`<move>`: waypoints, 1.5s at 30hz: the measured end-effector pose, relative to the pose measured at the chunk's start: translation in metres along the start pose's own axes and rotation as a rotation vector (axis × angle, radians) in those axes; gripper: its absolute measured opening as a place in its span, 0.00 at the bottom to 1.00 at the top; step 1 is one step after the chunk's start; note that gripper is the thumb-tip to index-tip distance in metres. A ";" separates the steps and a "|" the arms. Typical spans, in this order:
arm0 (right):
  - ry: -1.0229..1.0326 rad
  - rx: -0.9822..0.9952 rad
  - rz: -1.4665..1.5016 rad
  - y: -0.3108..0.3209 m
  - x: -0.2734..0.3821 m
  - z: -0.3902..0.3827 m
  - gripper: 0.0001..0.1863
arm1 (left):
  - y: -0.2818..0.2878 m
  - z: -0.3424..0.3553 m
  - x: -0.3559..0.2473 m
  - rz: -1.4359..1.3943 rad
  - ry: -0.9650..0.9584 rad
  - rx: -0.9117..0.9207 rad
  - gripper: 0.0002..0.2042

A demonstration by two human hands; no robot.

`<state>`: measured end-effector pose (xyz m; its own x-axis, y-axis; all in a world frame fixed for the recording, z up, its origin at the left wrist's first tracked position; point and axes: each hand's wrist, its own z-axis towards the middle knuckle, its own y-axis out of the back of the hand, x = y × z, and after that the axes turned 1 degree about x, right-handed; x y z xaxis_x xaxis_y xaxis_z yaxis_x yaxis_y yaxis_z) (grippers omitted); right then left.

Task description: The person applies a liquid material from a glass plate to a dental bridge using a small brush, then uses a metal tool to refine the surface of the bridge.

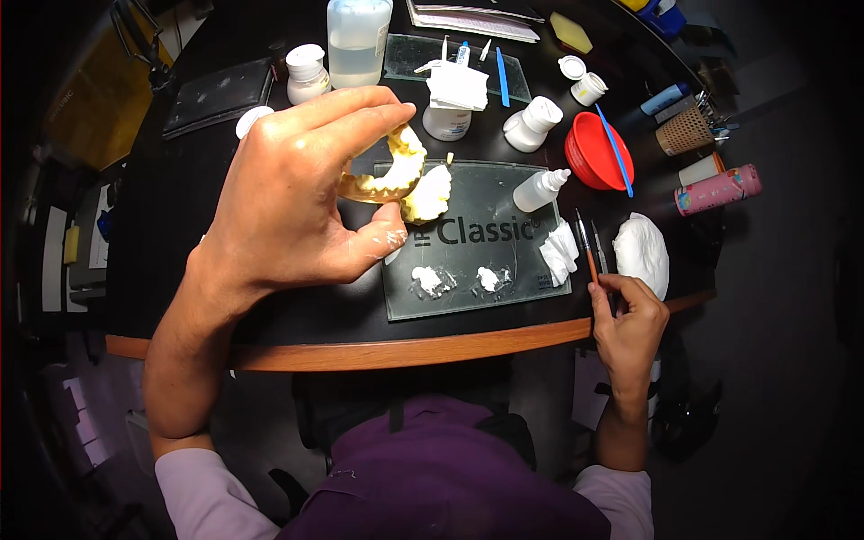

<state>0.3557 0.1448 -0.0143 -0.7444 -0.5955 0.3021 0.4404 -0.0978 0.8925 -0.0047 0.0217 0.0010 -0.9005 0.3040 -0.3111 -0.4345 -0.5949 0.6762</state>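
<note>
Both hands are busy. The left hand (pixel 297 198) is raised above the black table (pixel 180 306), pinching a yellow dental cast (pixel 396 171) between thumb and fingers, right over the glass mixing slab (pixel 522 270). The right hand (pixel 630 319) sits near the table edge, fingers closed around a thin brush (pixel 587 247), just beside some white tissue (pixel 560 252).

Two hands (pixel 297 193), one yellow dental cast (pixel 396 171), two brushes (pixel 587 247), one red bowl (pixel 596 151), two glass slabs (pixel 504 261).

Left hand (pixel 297 193) pinches a yellow dental cast (pixel 391 171); right hand (pixel 630 319) holds a brush (pixel 587 247).
</note>
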 end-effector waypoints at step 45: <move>0.488 0.330 0.105 0.052 0.055 0.010 0.13 | 0.004 -0.002 -0.008 -0.006 0.050 0.050 0.31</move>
<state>0.3329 0.1155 0.0525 -0.3546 -0.8935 0.2756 0.2618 0.1880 0.9466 0.0004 0.0156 0.0053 -0.8984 0.2688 -0.3473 -0.4391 -0.5553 0.7062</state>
